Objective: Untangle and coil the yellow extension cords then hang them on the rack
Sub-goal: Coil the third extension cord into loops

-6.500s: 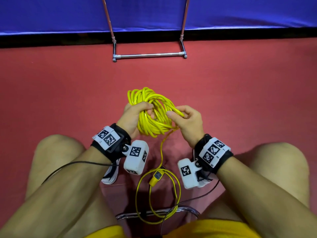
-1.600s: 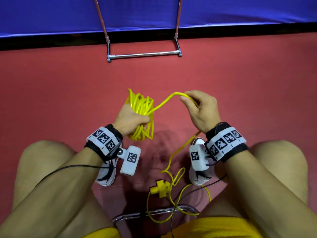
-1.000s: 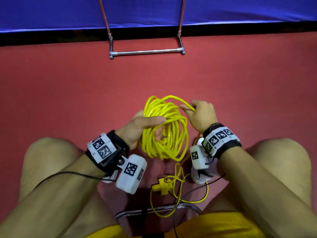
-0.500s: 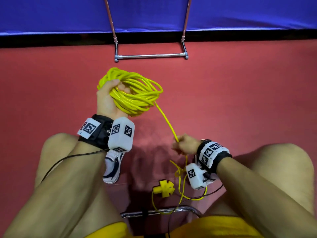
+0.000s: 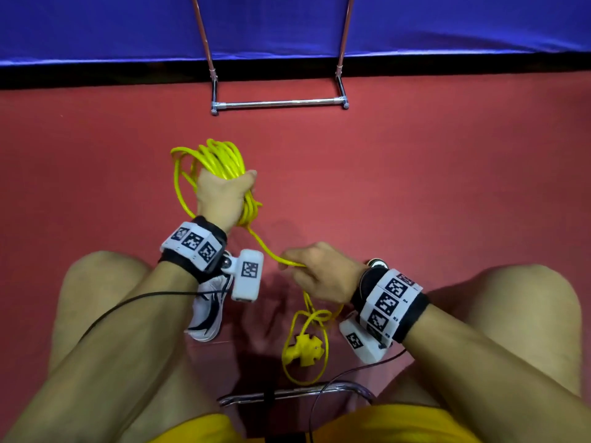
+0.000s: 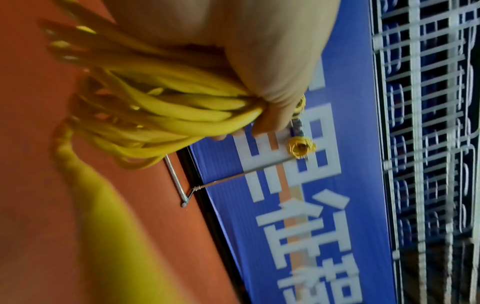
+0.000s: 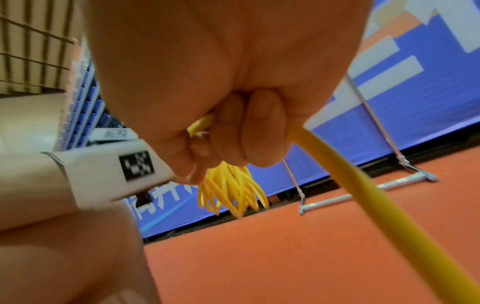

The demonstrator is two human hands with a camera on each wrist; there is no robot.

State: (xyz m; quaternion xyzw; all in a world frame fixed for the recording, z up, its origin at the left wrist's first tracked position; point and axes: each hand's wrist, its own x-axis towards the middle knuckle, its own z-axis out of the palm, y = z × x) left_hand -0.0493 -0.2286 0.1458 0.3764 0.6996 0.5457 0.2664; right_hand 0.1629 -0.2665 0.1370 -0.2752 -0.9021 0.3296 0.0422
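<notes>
- Our left hand [image 5: 224, 199] wraps its fingers round a bundled coil of thin yellow extension cord [image 5: 220, 161], held up above the red floor [image 5: 447, 187]; the loops fan out past the knuckles.
- Our right hand [image 5: 319, 273] is closed on a single strand of the same cord — fingers curled over it, low between our knees; the strand runs taut from coil to fist.
- Below the right hand the cord falls in loose loops to a yellow multi-way socket end [image 5: 303, 348] on the floor.
- A chrome tubular rack [image 5: 278, 103] stands well apart, ahead of us, against the blue banner [image 5: 128, 27]; another small yellow coil [image 6: 301, 147] already hangs on it.
</notes>
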